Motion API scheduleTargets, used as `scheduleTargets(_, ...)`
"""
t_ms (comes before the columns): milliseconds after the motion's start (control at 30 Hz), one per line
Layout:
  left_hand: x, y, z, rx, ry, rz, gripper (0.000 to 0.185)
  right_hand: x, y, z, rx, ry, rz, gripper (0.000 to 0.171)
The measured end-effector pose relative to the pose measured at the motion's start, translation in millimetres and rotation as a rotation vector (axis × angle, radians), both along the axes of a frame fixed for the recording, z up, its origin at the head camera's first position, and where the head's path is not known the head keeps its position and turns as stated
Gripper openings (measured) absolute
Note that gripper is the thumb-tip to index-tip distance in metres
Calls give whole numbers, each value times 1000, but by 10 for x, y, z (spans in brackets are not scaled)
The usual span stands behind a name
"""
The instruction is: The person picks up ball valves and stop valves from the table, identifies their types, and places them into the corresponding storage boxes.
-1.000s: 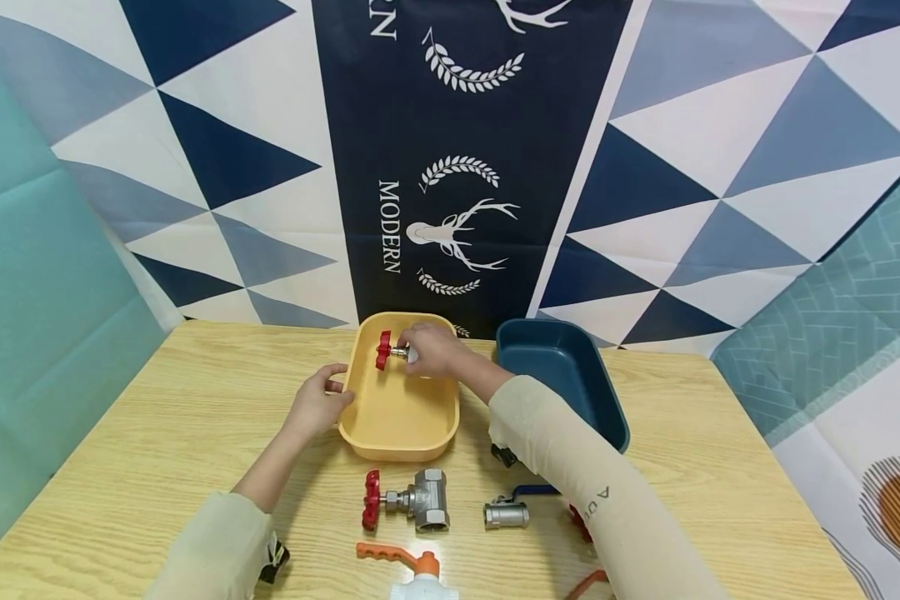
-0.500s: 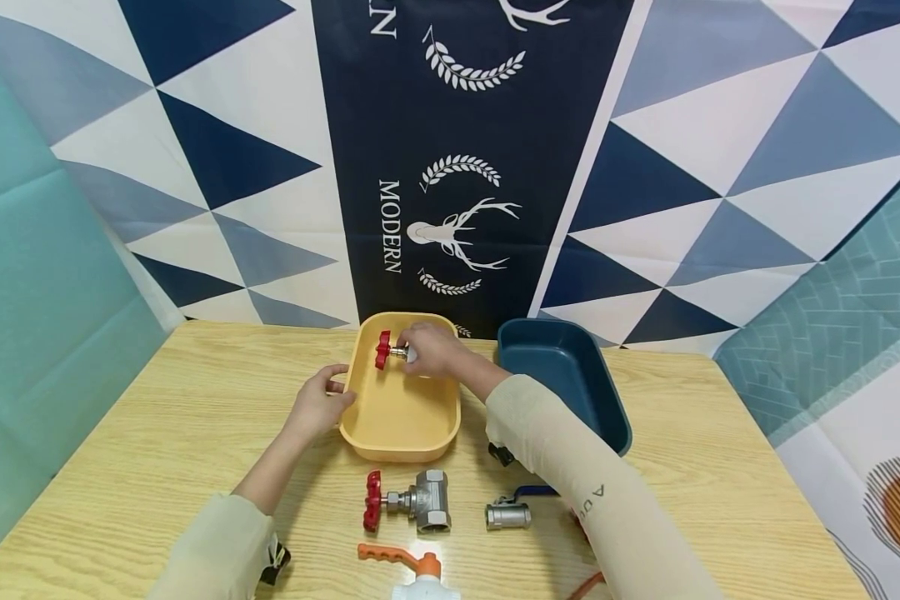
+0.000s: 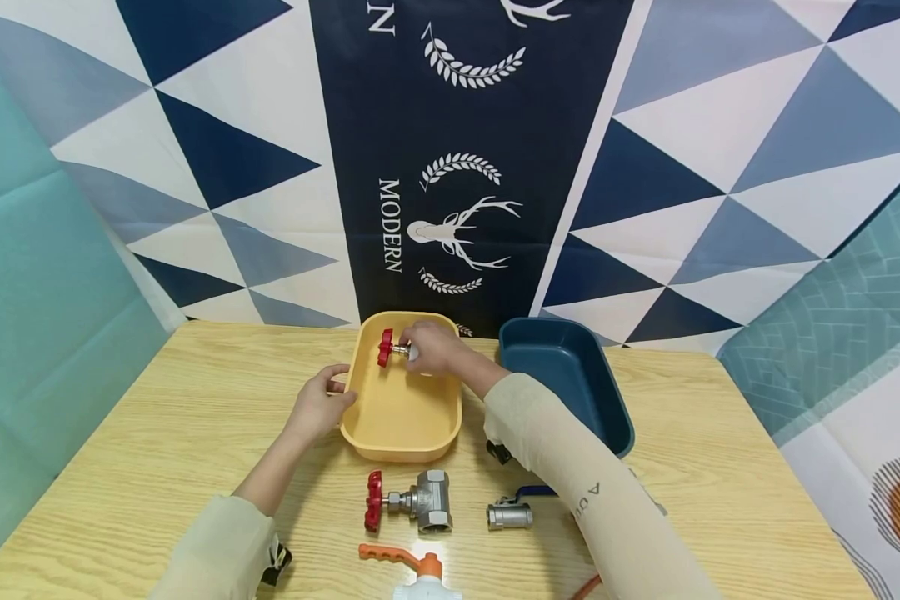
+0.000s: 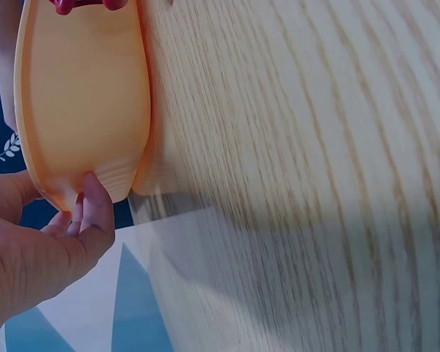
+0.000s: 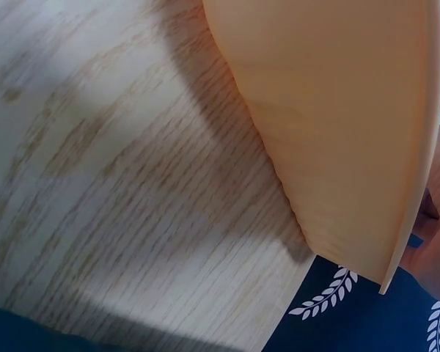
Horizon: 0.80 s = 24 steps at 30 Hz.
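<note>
A person's right hand [image 3: 429, 348] grips a red-handled valve [image 3: 387, 347], holding it inside the yellow tray [image 3: 401, 417] near the tray's far edge. The tray sits toward the wooden table's [image 3: 157, 417] far edge. Their left hand [image 3: 317, 406] rests its lightly curled fingers on the tray's left rim. A dark blue tray [image 3: 570, 375] stands just right of the yellow one.

Bright, even light; wrist views blurred, soft shadows.
</note>
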<state>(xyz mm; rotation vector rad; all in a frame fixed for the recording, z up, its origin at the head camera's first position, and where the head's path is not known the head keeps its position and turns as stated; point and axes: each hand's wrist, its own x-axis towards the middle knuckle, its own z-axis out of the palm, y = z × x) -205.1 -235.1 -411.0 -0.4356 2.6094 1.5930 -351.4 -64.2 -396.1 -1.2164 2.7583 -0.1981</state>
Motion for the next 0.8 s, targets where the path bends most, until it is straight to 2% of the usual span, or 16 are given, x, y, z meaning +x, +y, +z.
scheduleTargets(800, -15, -5, -14, 16, -4, 5, 49, -37, -70, -90, 63, -54, -17, 34)
